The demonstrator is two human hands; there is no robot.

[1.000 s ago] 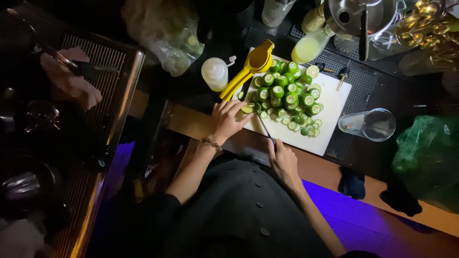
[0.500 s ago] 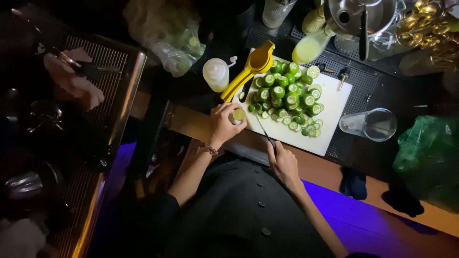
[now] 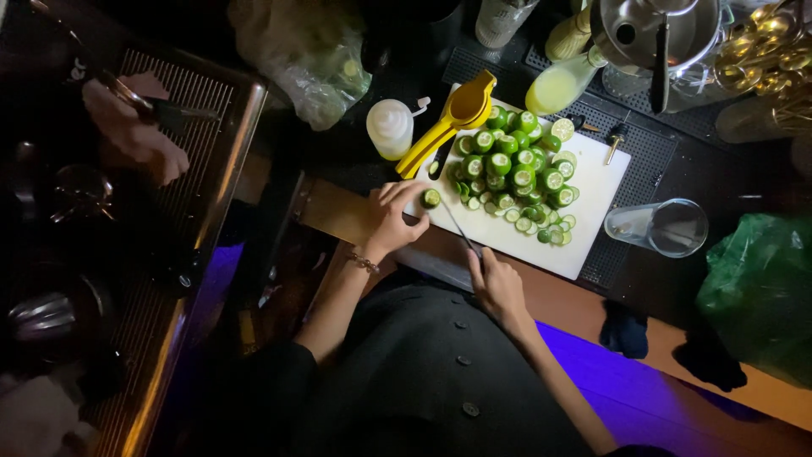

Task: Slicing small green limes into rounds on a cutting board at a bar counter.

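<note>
green bag point(image 3: 761, 296) cut by right edge, knife point(image 3: 461, 228) handle hidden — blade dim

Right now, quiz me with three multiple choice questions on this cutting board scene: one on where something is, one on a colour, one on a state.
1. Where does the clear glass lie?
A. beside the white cutting board's right edge
B. on the pile of cut limes
C. in the left hand

2. What colour is the citrus squeezer?
A. red
B. yellow
C. blue

3. What is the right hand doing?
A. resting empty
B. holding the knife
C. holding the squeeze bottle

Answers: 1 A, the glass lies on its side on the mat off that edge. 2 B, its handles and cup are bright yellow. 3 B, the blade runs from that hand toward the lime piece at the left fingers.
</note>
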